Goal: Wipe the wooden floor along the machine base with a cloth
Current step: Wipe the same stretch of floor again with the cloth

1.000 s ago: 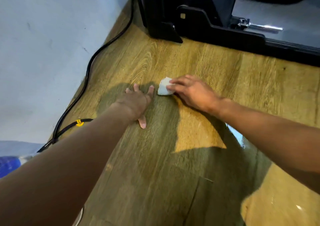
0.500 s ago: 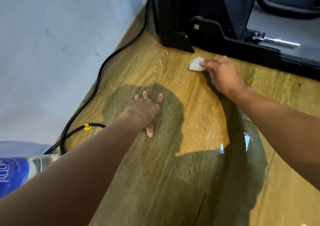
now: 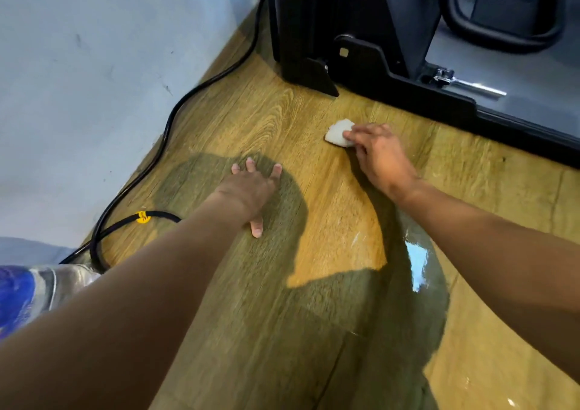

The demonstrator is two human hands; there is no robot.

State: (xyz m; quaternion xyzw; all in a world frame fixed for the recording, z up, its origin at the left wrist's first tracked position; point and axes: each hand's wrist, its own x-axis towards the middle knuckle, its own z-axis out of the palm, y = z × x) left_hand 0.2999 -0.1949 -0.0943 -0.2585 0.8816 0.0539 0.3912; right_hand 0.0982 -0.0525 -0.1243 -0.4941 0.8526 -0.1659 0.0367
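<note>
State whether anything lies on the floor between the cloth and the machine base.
Nothing visible. Only bare wooden floor separates the white cloth, held by the right hand, from the black machine base; the black cable lies leftward.

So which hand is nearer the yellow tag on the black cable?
Left. The left hand lies right of the yellow tag; the right hand grips the white cloth, farther off.

Left hand [image 3: 251,188] flat, fingers spread; right hand [image 3: 378,155] fingers curled.
</note>
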